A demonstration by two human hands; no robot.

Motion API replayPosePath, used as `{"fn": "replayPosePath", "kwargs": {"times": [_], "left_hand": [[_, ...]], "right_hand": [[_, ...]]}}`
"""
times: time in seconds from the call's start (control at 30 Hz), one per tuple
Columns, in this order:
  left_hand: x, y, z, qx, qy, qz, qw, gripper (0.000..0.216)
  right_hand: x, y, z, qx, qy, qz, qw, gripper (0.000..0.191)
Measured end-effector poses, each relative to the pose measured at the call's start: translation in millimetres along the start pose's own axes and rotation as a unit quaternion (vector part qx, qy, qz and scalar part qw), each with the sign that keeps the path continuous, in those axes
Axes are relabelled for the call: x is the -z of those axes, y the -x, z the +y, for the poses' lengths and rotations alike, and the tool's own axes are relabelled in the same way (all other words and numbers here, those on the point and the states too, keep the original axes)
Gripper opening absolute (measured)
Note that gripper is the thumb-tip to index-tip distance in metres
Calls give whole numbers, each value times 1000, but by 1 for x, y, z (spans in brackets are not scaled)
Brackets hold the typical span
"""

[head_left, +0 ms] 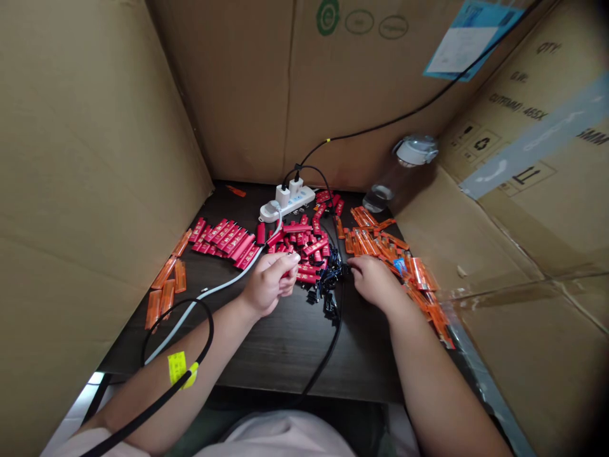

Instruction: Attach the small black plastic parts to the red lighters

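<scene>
My left hand (273, 282) is closed in a pinch in front of a heap of red lighters (309, 244); whatever its fingers hold is too small or hidden to name. My right hand (373, 279) reaches in from the other side, thumb and finger pinched at the edge of a pile of small black parts (328, 279). One of these black parts appears to be at its fingertips. Beside that hand lies a spread of translucent orange lighters (366, 241). Left of the heap, more red lighters (226, 238) lie in a slanted row.
A white power strip (290, 203) with plugs stands behind the heap. A clear bottle (394, 171) is at the back right. Orange lighters (166, 295) lie at left. A white cable (200, 297) and black cable (328, 355) cross the dark table (271, 355); cardboard walls (238, 82) enclose it.
</scene>
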State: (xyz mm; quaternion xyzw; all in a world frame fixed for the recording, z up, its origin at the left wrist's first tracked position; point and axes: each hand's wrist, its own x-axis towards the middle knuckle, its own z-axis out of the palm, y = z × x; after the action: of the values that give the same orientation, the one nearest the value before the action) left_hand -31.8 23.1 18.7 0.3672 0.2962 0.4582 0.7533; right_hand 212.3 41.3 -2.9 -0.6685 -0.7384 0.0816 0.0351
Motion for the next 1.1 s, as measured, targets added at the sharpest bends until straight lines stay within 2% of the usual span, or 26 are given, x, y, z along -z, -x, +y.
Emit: {"fn": "replayPosePath", "kwargs": {"times": [0.27, 0.43, 0.57, 0.8, 1.1], "left_hand": [[3, 2, -1, 43, 56, -64, 995, 34], [3, 3, -2, 74, 70, -82, 991, 35], [3, 2, -2, 82, 73, -83, 991, 37], [2, 3, -3, 86, 70, -89, 990, 38], [0, 4, -3, 83, 69, -84, 991, 36]], "right_hand": [[-7, -1, -2, 14, -2, 13, 1000, 31], [-8, 0, -4, 17, -12, 24, 1000, 38], [-10, -3, -7, 4, -49, 62, 997, 46], [-20, -27, -9, 19, -148, 132, 980, 33], [-27, -50, -12, 18, -154, 122, 980, 22]]}}
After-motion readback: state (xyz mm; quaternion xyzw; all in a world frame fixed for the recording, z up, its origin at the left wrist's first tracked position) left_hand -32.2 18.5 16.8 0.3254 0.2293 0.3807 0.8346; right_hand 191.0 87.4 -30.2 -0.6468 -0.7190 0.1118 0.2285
